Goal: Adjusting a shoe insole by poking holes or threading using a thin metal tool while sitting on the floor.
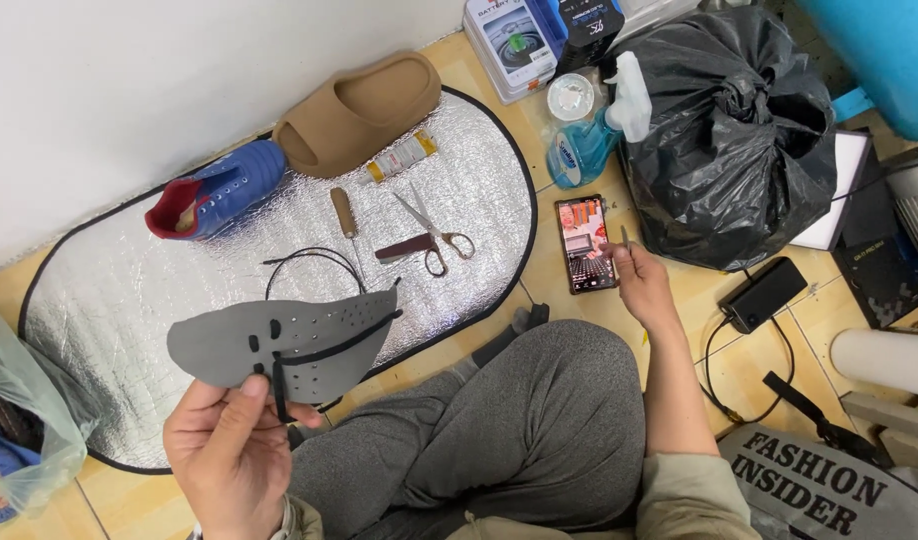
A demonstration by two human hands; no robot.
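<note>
Here the left hand (229,450) is closed on the lower edge of a grey shoe piece (284,340), thumb pressed on its face, holding it up above the silver mat (109,300). A black cord (314,350) runs across the piece and hangs down past the thumb. The right hand (639,280) reaches out to the side, fingers pinched on a thin needle-like tool (624,237) just beside a phone (585,243) lying lit on the floor tiles.

On the mat behind the grey piece lie scissors (434,235), a small wooden-handled tool (343,212), a tube of glue (401,157), a blue shoe (217,190) and a tan slide sandal (359,110). A blue spray bottle (589,140) and a full black rubbish bag (729,140) stand beyond the phone, with a power bank (764,293) on its cable near the right forearm. A clear plastic bag (19,420) sits at the left edge.

The risk, as I judge it, is in the split attention: with the right hand off by the phone, the grey piece hangs from one grip alone, and the loose cord could slip out of its holes if the piece tilts or sags. The thin tool is easy to drop on the tiles, or to prick a finger with, while the eyes are on the screen.
</note>
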